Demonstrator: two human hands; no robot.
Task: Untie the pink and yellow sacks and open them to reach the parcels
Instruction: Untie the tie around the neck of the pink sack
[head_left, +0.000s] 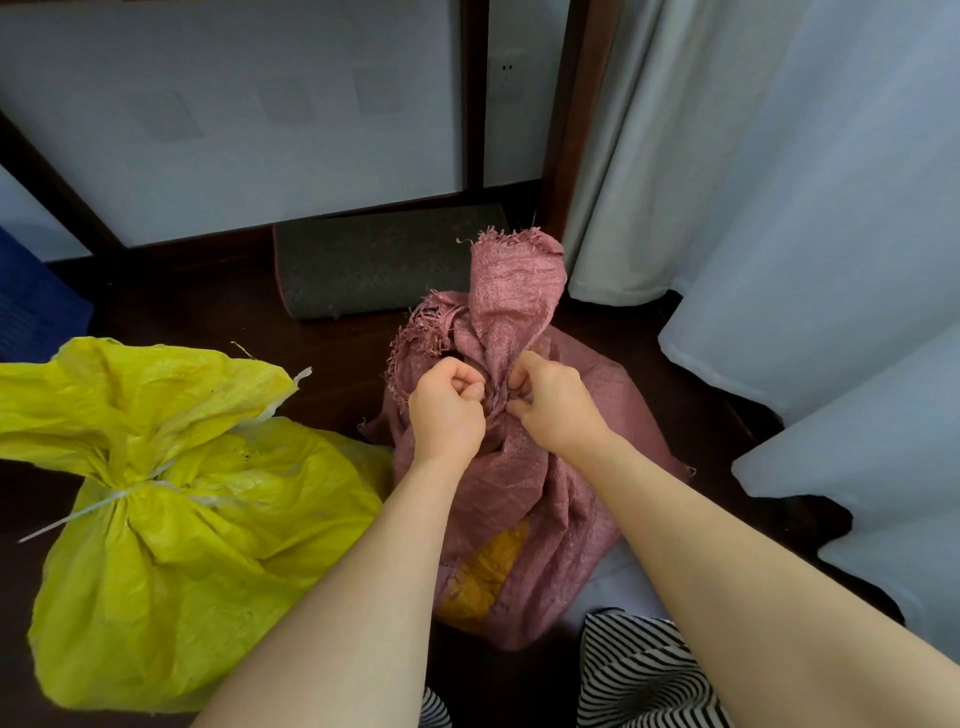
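Pink sack (524, 467) neck pinched, left hand (448, 410), right hand (551, 402)

The pink sack (511, 478) stands at the centre of the frame, woven and frayed at the top, its neck twisted and bunched shut. The yellow sack (182, 545) lies at lower left, crinkled, its neck cinched by a white tie (111, 500).
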